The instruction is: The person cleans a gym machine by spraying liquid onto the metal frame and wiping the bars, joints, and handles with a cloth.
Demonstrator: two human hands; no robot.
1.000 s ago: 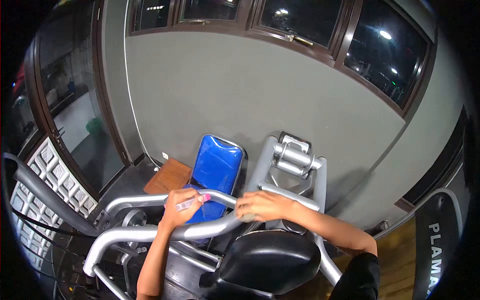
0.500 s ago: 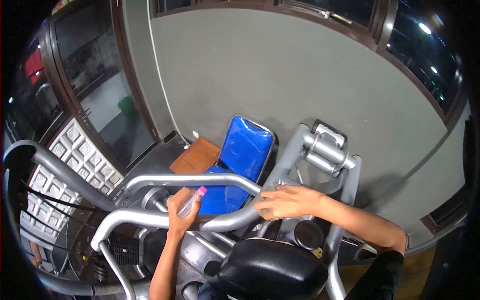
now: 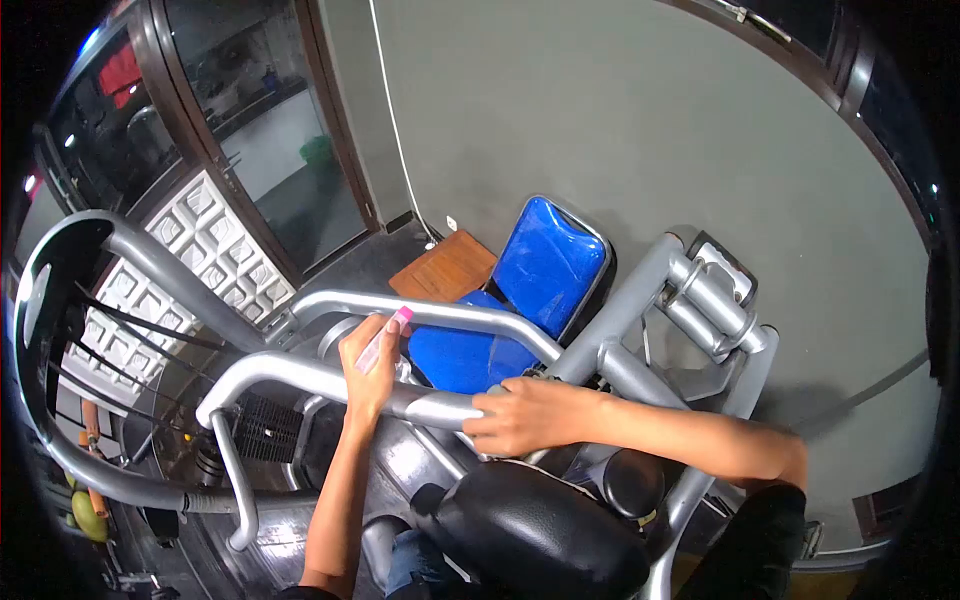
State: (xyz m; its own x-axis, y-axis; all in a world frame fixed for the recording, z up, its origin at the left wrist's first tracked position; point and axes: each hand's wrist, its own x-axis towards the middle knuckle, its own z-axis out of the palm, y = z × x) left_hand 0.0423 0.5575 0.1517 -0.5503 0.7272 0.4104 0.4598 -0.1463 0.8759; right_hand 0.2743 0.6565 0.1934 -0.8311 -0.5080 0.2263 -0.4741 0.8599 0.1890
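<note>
A small clear bottle with a pink cap is gripped in my left hand, which is just above the silver tube of a machine frame. My right hand lies over the same tube farther right, its fingers bent down across the metal. A bit of something greyish shows by its thumb, too hidden to name. Below my right hand is a black padded seat.
Beyond the tubes stand a blue padded chair and a brown wooden piece. A curved grey frame with black cables is at left. Behind are a glass door and a grey wall.
The view has shifted, so the room sits farther right. My right hand has come down onto the tube, its fingers now bent over it. The bottle is still in my left hand.
</note>
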